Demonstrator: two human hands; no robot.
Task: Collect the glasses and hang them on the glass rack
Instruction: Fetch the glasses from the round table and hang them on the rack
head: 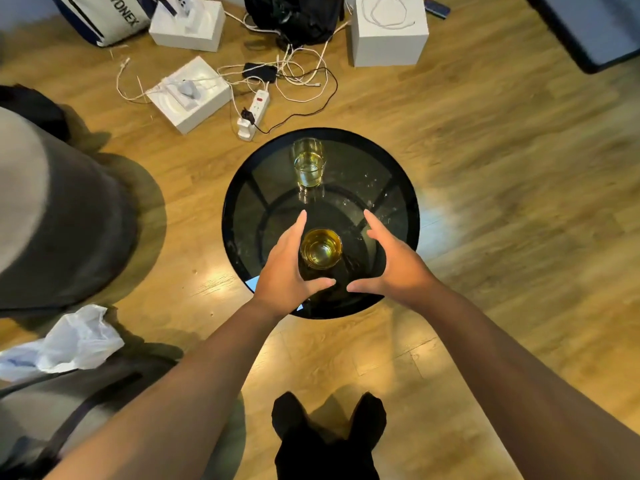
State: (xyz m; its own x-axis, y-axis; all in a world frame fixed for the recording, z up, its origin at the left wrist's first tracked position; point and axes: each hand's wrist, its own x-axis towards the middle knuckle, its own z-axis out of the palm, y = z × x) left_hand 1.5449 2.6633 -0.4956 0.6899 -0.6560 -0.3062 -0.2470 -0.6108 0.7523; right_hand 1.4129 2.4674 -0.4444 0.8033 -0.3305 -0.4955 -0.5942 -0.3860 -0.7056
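Two clear yellow-tinted glasses stand upright on a round black glass-topped table (239, 188). The near glass (321, 248) sits between my hands. My left hand (289, 268) hovers just left of it, fingers straight and thumb spread below the glass. To the right of the glass is my right hand (391, 261), open the same way and apart from it. Neither hand holds anything. The far glass (309, 163) stands near the table's back edge. No glass rack is in view.
On the wooden floor behind the table lie a white power strip (254, 110), tangled cables (304, 74), white boxes (388, 29) and a black bag (298, 15). A dark round seat (69, 216) and a plastic bag (79, 341) are at the left.
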